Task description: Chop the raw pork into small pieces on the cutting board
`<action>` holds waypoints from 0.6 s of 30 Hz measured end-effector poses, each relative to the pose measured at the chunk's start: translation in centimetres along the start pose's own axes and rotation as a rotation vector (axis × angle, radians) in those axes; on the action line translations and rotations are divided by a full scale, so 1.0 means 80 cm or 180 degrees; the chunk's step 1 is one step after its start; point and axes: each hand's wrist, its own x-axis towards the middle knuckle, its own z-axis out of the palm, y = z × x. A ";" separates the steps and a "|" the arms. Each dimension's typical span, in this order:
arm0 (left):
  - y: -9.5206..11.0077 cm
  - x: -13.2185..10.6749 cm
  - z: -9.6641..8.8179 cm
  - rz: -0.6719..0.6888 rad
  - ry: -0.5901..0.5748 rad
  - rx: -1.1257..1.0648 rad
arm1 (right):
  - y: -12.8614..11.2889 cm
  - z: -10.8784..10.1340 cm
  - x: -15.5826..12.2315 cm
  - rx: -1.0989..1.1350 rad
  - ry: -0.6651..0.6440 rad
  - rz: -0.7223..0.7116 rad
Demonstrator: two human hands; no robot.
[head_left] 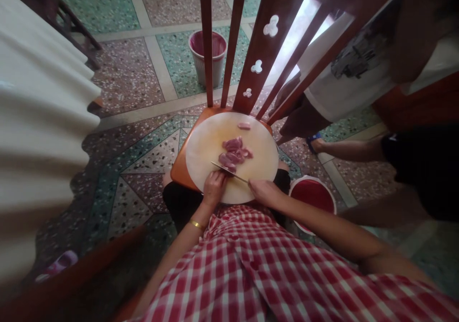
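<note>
A round, pale cutting board lies on the seat of a wooden chair. Sliced raw meat is heaped near its middle, with one separate piece toward the back. My right hand is closed round the handle of a knife, whose blade points left across the board's near part. Just in front of the blade's near side, my left hand presses down with curled fingers. Whatever lies under those fingertips is mostly hidden, so I cannot make it out.
Beyond the chair's slatted back stands a bin. A red-lined bucket sits by my right forearm. People stand close on the right, one in a white shirt. A pale draped cloth hangs at the left.
</note>
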 end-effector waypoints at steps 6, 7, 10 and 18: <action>-0.003 -0.006 0.003 0.0287 -0.0093 0.0245 | -0.051 -0.025 0.066 0.0232 0.0454 -0.0398; -0.003 -0.006 0.003 0.0297 -0.0097 0.0274 | -0.049 -0.026 0.066 0.0252 0.0492 -0.0429; -0.001 0.001 0.002 0.0217 -0.0104 0.0176 | -0.023 -0.018 0.047 0.0313 0.0458 -0.0285; -0.001 0.101 -0.014 -0.0309 -0.0399 0.0076 | 0.030 -0.004 -0.017 0.1292 0.1197 0.0462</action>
